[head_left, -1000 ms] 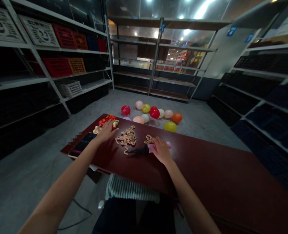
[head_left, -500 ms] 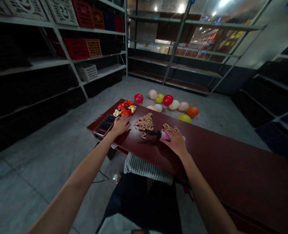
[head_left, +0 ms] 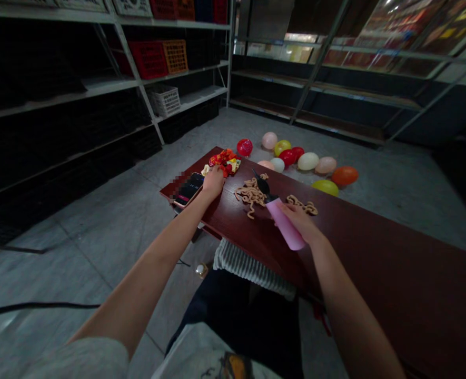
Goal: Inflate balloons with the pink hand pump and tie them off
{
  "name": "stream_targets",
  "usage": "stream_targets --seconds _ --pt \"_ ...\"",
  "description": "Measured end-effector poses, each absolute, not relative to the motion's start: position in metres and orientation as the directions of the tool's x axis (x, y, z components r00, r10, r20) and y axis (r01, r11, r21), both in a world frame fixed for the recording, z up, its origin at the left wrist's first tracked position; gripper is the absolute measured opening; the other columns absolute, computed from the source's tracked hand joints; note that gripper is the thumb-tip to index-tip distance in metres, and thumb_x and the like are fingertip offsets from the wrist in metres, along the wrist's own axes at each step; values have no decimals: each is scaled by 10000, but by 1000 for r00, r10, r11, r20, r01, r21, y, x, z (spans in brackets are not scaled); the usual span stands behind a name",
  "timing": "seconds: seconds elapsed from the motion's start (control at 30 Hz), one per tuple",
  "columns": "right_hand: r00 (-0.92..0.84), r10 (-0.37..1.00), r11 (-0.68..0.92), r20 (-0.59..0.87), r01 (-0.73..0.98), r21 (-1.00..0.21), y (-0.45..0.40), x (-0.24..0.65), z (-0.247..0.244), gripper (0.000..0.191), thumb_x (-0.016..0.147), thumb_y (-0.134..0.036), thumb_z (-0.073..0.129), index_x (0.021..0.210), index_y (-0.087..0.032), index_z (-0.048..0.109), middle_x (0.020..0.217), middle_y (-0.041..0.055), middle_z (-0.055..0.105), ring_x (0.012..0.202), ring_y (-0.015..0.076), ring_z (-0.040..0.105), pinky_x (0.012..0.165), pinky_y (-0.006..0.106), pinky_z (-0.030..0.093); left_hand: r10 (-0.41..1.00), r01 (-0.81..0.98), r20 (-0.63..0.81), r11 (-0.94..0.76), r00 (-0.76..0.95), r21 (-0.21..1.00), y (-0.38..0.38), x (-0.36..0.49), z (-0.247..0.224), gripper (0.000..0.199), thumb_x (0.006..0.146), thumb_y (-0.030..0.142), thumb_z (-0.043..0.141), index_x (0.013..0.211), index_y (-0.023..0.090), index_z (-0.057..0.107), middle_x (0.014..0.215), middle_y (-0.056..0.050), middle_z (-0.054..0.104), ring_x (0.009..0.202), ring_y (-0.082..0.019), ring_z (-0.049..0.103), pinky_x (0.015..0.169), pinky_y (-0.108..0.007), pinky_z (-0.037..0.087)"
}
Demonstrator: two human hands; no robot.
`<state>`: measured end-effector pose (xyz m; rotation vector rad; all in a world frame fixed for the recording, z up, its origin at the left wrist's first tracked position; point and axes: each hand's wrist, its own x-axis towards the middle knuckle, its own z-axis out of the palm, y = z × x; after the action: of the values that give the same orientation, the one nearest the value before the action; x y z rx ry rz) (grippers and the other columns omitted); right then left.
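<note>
A pink balloon pump (head_left: 286, 223) with a black nozzle is held in my right hand (head_left: 299, 218), fingers wrapped round its barrel. The pump tilts over the table, its nozzle pointing away from me above a pile of tan, cord-like strands (head_left: 250, 193). A smaller bunch of tan strands (head_left: 306, 205) lies just beyond my right hand. At the table's far left my left hand (head_left: 214, 181) reaches into a heap of limp balloons (head_left: 225, 158), red, orange, yellow and cream. Its fingers are bent together on a balloon at the near side of the heap; the fingertips are partly hidden.
A phone (head_left: 189, 189) lies on the dark red table (head_left: 359, 252) beside my left wrist. Several inflated balloons (head_left: 307, 161) rest on the floor past the table. Shelves with crates (head_left: 148, 59) stand at left, a metal rack (head_left: 296, 113) behind. A grey ribbed cloth (head_left: 252, 268) hangs at the near edge.
My left hand has moved from the bare tabletop into the limp balloons. My right hand has lifted the pump and turned its nozzle from pointing left to pointing away. The view has shifted.
</note>
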<state>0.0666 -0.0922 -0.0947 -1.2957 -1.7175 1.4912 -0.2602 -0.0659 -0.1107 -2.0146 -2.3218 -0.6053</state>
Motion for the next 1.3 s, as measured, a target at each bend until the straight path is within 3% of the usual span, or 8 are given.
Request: stream_targets --seconds 0.17,0.33,0.47,0.57,0.67,0.83,0.93,1.3 --pt "-453 816 -347 -359 114 -931 -107 66 -100 438 898 -601 643 891 -169 711 803 92 770 587 170 687 533 260 552 904 917 334 133 -268 376 -69 -259 -106 192 979 193 556 1059 113 711 1165 -228 677 1143 -356 609 977 -446 463" --pt "-489 788 -423 -374 11 -906 -107 74 -109 479 911 -616 624 958 -152 732 765 84 753 578 160 675 535 253 564 715 653 503 -86 -486 753 -81 -259 -98 91 958 202 620 956 166 703 1054 -125 702 1024 -253 636 964 -372 473" --pt "-526 766 -440 -369 -10 -898 -102 80 -115 514 902 -645 623 984 -148 731 753 77 740 584 153 665 524 242 556 784 -18 108 -150 -611 989 -93 -242 -100 40 903 122 668 899 152 695 905 -73 712 865 -186 679 898 -331 530" --pt "-558 761 -421 -332 -35 -906 -102 85 -118 549 887 -673 629 1020 -149 728 745 69 731 582 149 652 507 236 535 885 -518 -189 -68 -426 852 -105 -223 -104 153 868 -15 634 902 125 688 896 -69 725 822 -141 701 872 -279 563" --pt "-561 782 -398 -270 -117 -910 -102 90 -123 584 877 -713 612 1036 -162 727 734 51 713 593 145 644 506 233 520 915 -722 -266 -38 -303 691 -114 -208 -106 229 872 -98 570 901 93 693 906 -79 737 816 -116 713 845 -211 573" --pt "-535 804 -426 -261 -212 -879 -97 95 -129 609 863 -747 601 980 -164 732 725 37 693 596 133 633 535 231 534 880 -861 -365 -90 -304 500 -121 -194 -106 210 990 21 537 838 94 663 822 -65 712 719 -93 685 729 -177 597" --pt "-537 798 -442 -274 -211 -872 -95 95 -131 604 870 -742 595 991 -165 725 736 42 697 593 137 632 534 240 534 895 -930 -433 66 -105 361 -123 -192 -103 319 1053 177 488 758 117 592 669 -40 608 572 -86 591 554 -164 551" --pt "-524 818 -430 -238 -282 -857 -98 91 -130 571 899 -716 577 979 -166 705 728 36 690 593 134 627 525 228 531 965 -981 -262 65 14 185 -121 -174 -80 297 1088 194 351 927 129 591 696 -22 565 477 -76 483 436 -158 435"
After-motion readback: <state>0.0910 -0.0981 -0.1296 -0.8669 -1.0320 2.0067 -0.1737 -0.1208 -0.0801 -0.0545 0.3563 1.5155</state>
